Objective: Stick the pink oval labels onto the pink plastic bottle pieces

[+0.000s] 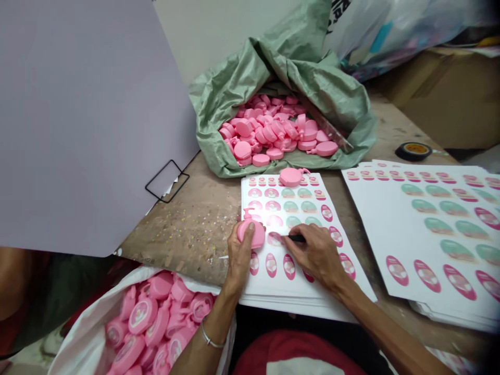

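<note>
My left hand (237,258) is closed on a round pink plastic case (255,235) with a small stem, the thumb lying across its face. Under both hands lies a stack of white sticker sheets (281,287) printed with pink and green labels. My right hand (318,255) pinches a thin black tool (298,238); its tip is hidden, so its exact kind cannot be told. Its fingertips touch the sheet beside an oval pink label (275,238), close to the case. Another pink case (291,177) rests on the top edge of the sheet.
A green sack (219,130) full of pink cases stands at the back. At the lower left, a white sack (84,333) holds cases with labels on them. More sticker sheets (371,250) lie at right, near a black tape roll (413,151). A large pale panel (89,120) borders the left.
</note>
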`<move>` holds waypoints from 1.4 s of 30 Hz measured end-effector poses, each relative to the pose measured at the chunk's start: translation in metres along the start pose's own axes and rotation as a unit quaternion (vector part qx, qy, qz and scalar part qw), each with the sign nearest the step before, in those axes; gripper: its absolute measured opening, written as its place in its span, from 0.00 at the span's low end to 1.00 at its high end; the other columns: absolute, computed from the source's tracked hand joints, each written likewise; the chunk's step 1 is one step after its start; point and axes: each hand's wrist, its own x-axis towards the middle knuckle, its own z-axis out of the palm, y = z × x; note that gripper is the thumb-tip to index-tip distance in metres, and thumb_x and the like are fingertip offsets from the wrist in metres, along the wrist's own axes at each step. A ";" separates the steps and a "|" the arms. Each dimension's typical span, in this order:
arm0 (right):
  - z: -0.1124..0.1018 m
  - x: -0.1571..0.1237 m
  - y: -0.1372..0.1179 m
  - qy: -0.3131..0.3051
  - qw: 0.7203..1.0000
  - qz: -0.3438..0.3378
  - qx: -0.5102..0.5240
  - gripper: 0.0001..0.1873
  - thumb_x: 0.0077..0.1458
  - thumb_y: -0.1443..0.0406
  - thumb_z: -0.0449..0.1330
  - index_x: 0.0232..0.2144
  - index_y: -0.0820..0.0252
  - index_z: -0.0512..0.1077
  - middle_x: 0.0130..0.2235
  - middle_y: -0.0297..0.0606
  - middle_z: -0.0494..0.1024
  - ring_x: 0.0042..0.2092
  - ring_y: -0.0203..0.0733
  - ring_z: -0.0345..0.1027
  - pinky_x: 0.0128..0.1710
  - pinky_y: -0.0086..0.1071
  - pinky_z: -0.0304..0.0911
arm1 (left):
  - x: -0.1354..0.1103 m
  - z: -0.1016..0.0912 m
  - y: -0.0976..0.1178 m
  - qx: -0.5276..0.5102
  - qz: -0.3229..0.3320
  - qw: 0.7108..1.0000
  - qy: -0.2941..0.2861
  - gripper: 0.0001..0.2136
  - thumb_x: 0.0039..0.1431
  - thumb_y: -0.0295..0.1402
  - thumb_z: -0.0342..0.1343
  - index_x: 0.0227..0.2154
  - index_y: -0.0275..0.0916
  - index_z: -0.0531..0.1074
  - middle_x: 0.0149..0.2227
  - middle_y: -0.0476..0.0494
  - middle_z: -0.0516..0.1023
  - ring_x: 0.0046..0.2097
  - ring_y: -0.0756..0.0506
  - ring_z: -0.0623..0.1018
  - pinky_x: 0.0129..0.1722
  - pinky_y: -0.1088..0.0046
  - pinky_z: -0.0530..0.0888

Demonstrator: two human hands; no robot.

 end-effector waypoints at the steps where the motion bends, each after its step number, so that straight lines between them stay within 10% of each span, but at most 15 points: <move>1: -0.005 0.002 -0.003 0.008 0.999 0.017 0.038 0.12 0.54 0.56 0.59 0.26 0.58 0.68 0.25 0.36 0.73 0.30 0.40 0.65 0.36 0.36 0.57 | 0.000 0.001 0.001 -0.020 -0.003 1.000 0.006 0.20 0.50 0.44 0.63 0.43 0.37 0.73 0.39 0.41 0.79 0.41 0.45 0.79 0.40 0.74 0.75; 6: -0.034 0.021 -0.022 -0.009 0.969 0.129 0.213 0.12 0.53 0.55 0.61 0.34 0.57 0.73 0.29 0.34 0.75 0.28 0.36 0.67 0.29 0.30 0.63 | -0.011 0.012 0.024 -0.095 -0.034 0.993 -0.059 0.23 0.51 0.45 0.63 0.46 0.37 0.70 0.40 0.40 0.78 0.37 0.44 0.80 0.34 0.71 0.77; 11: -0.040 0.032 -0.037 -0.057 0.957 0.074 0.274 0.13 0.53 0.57 0.61 0.38 0.55 0.78 0.36 0.37 0.80 0.36 0.41 0.73 0.36 0.32 0.68 | -0.021 0.021 0.042 -0.119 -0.103 0.983 -0.096 0.27 0.57 0.52 0.53 0.50 0.34 0.70 0.42 0.35 0.78 0.37 0.42 0.80 0.30 0.68 0.79; 42: -0.040 0.026 -0.040 -0.011 0.979 -0.047 0.197 0.06 0.56 0.64 0.60 0.36 0.58 0.77 0.32 0.37 0.78 0.34 0.38 0.69 0.35 0.34 0.65 | -0.023 0.027 0.037 -0.140 -0.084 0.982 -0.098 0.25 0.63 0.50 0.46 0.46 0.34 0.73 0.45 0.36 0.78 0.44 0.40 0.79 0.39 0.62 0.80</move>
